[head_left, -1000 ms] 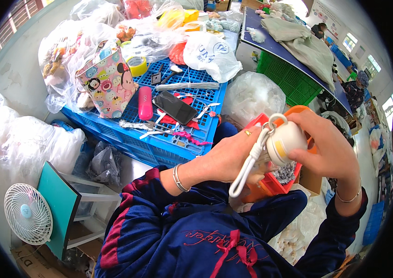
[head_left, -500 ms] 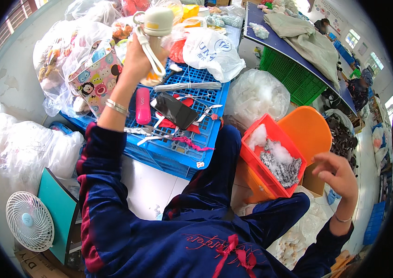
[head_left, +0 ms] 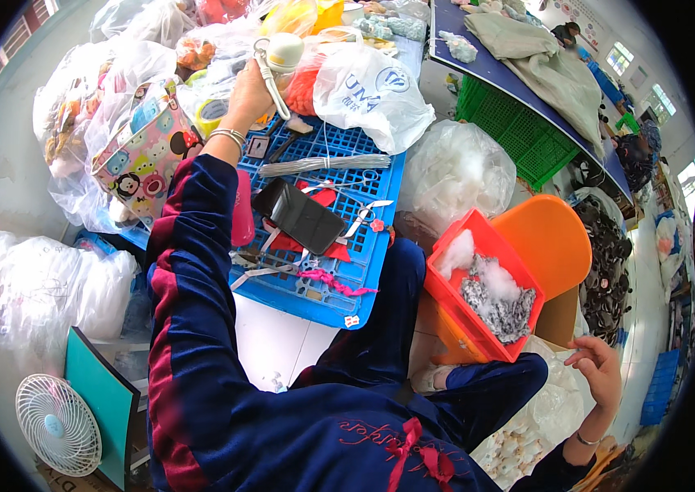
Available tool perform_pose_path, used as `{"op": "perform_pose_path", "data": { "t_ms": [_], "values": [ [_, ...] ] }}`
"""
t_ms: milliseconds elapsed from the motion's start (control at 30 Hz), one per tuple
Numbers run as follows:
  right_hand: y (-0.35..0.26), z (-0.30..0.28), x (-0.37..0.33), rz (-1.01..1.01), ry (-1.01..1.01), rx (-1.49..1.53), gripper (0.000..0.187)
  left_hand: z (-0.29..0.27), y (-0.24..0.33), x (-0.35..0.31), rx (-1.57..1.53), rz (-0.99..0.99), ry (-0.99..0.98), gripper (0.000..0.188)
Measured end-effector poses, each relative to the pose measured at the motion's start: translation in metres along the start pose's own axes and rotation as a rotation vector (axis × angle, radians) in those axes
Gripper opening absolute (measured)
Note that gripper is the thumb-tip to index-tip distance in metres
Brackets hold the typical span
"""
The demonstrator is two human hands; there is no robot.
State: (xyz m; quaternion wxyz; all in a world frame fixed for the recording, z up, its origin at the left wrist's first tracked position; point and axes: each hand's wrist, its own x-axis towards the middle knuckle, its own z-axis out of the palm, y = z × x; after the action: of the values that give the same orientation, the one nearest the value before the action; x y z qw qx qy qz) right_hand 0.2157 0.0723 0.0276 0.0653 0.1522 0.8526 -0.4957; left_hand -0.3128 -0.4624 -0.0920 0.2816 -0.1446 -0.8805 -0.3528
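Out over the far part of the blue plastic crate table [head_left: 270, 307], my left hand [head_left: 251, 97] is closed round a drinking bottle with a cream lid [head_left: 285, 51] and a white carry strap. Plastic bags hide much of the bottle. My right hand [head_left: 600, 373] hangs in the air at the lower right, empty, its fingers loosely bent and apart. Below my left forearm lie a black phone [head_left: 302, 217], a pink case [head_left: 243, 209], a bundle of thin wires [head_left: 324, 165] and a twisted magenta ribbon [head_left: 335, 283]. Scissors and red scraps lie partly under the phone.
A red bin [head_left: 487, 287] with white stuffing and grey fluffy fabric stands beside my knee, next to an orange stool [head_left: 548, 246]. A cartoon-print bag [head_left: 138, 168] and several plastic bags crowd the left. A white fan [head_left: 56, 426] stands lower left; a green crate [head_left: 515, 131] sits under the far table.
My left hand has carried the bottle away from me and lowered it among the bags. My right hand has dropped lower. The view has shifted slightly.
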Motion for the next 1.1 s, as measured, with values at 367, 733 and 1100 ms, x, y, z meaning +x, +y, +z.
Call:
{"op": "perform_pose_path", "data": {
  "t_ms": [367, 733, 1100],
  "values": [
    [0.003, 0.014, 0.014, 0.011, -0.018, -0.13, 0.029, 0.022, -0.058, 0.012, -0.124, 0.114, -0.071, 0.032],
    [0.018, 0.021, -0.013, -0.031, -0.127, -0.183, 0.032, 0.008, -0.069, 0.0, -0.123, -0.026, 0.056, 0.072],
    [0.06, 0.026, -0.041, 0.042, -0.145, -0.066, 0.034, 0.013, -0.067, -0.005, -0.312, 0.044, -0.047, 0.051]
  ]
}}
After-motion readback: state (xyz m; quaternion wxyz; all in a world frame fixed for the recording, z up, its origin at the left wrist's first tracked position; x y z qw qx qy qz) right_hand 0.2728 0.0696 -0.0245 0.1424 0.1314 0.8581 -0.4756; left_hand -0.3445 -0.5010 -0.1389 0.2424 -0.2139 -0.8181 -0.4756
